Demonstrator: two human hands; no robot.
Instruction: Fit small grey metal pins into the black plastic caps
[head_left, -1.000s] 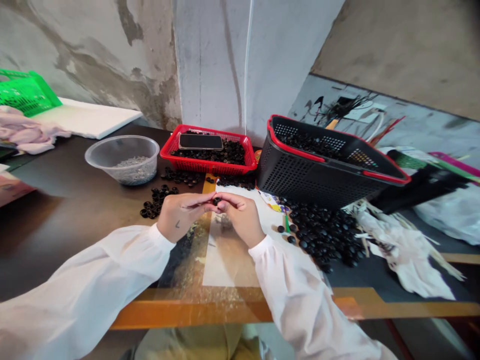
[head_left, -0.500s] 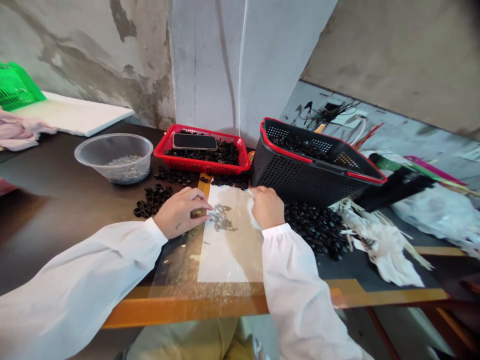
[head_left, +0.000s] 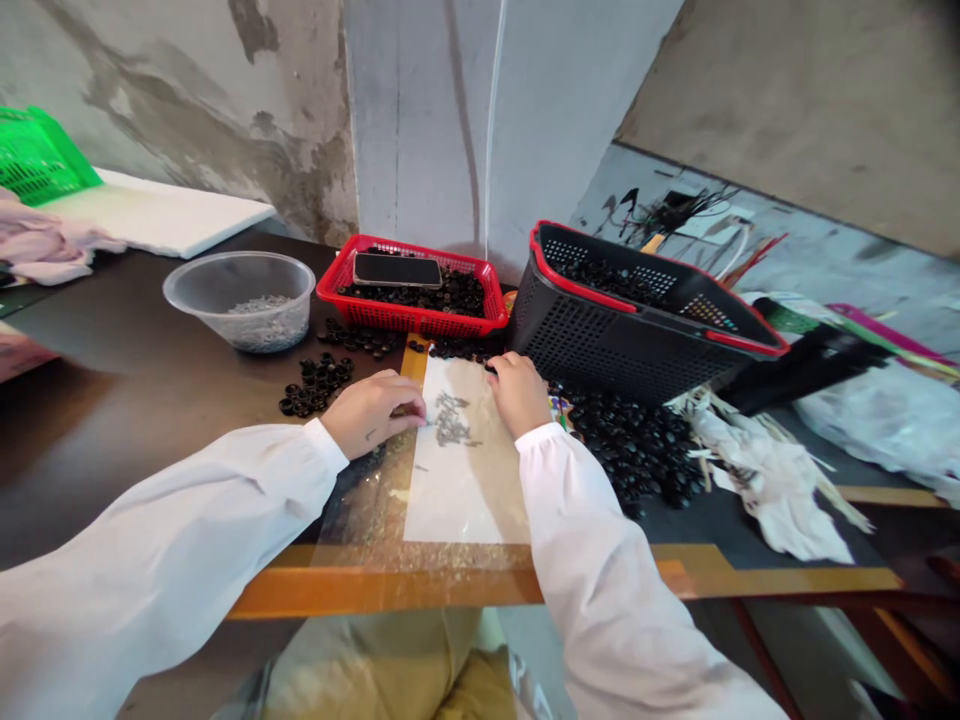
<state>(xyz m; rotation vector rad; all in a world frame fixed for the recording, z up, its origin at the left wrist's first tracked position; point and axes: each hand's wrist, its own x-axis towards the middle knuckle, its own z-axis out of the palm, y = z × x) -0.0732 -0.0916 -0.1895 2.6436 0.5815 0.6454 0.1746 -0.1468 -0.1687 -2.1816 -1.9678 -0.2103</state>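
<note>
- Two hands, both mine. My left hand [head_left: 371,412] rests on the sheet's left edge, fingers loosely curled; my right hand [head_left: 517,393] sits at its far right corner, fingers bent down. Both look narrow, but I cannot tell whether either pinches anything.
- One pale sheet [head_left: 465,490] lies between my hands, with one small scatter of grey bits [head_left: 450,420] on it.
- Four loose heaps of black round pieces lie on the dark table [head_left: 112,450]: one [head_left: 315,385] left of my left hand, two [head_left: 360,340] just past the sheet, and the biggest [head_left: 630,450] right of my right hand. Each holds too many to count.
- One red basket [head_left: 420,325] holds more pieces and one phone [head_left: 397,270].
- One tilted black basket [head_left: 600,345] with a red rim holds more.
- One clear bowl [head_left: 259,335] holds grey bits.
</note>
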